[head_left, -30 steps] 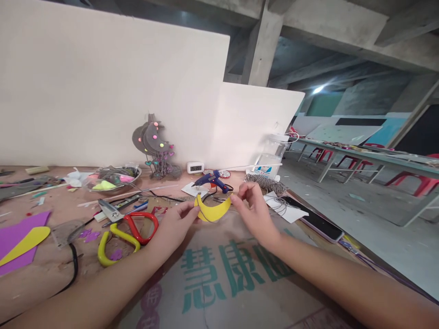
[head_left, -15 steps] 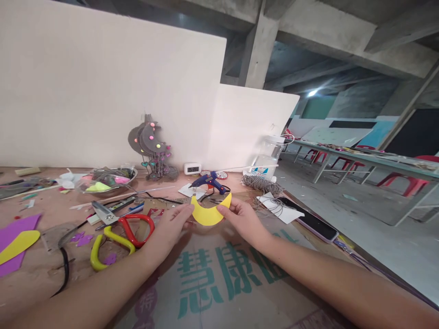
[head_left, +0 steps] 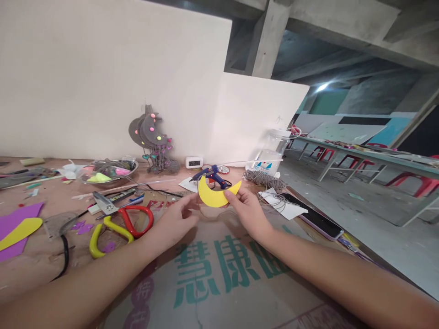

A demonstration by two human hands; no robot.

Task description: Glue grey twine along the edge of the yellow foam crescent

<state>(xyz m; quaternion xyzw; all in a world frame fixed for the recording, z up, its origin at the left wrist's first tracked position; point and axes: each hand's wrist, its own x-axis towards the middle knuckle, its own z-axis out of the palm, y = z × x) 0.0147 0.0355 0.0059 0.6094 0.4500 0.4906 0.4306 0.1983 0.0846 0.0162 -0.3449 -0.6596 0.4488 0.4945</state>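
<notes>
A yellow crescent (head_left: 215, 197) is held up over the printed cardboard sheet (head_left: 240, 292), its two points upward. My right hand (head_left: 249, 211) pinches its right part, thumb on the front face. My left hand (head_left: 181, 219) is beside the crescent's left side, thumb apart from the fingers; the fingertips reach behind or against its edge, and whether they touch is unclear. Just behind the crescent lies a blue glue gun (head_left: 211, 175). A thin grey cord (head_left: 219, 215) shows below the crescent.
Scissors with red and yellow handles (head_left: 137, 221) and purple sheets (head_left: 20, 224) lie left. A metal bowl (head_left: 106, 176), small clock (head_left: 194, 162) and grey crescent ornament (head_left: 151, 132) stand behind. Right are grey yarn (head_left: 264, 180), a clear jar (head_left: 272, 151) and a phone (head_left: 315, 219).
The crescent has risen slightly and tilted, still in my right hand. My left thumb has come off its front and my left hand has opened somewhat. The camera view has shifted a little.
</notes>
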